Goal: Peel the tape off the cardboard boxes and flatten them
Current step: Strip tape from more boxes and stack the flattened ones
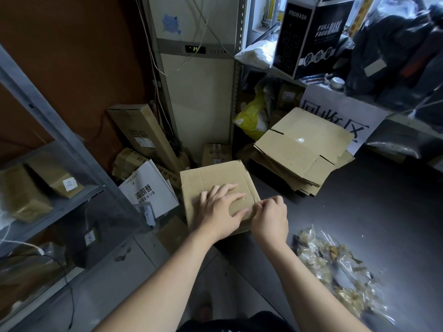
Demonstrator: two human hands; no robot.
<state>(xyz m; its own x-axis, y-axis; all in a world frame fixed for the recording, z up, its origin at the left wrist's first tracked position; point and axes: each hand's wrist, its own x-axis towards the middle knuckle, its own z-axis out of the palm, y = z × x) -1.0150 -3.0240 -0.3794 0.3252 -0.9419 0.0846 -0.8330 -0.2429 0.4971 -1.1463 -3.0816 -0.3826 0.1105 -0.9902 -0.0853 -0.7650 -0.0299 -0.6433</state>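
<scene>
One wide-angle view, worn on the head, looks forward and down from close above the left hand [221,209] and right hand [271,219], which sit near centre.

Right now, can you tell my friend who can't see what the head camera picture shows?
A person's left hand presses flat on a cardboard box while the right hand pinches at its edge. Behind it flattened boxes are stacked, and crumpled tape scraps lie at right.

White paper bag [149,188] beside the metal shelf [51,127] — black mask box [311,34] upper right.
</scene>
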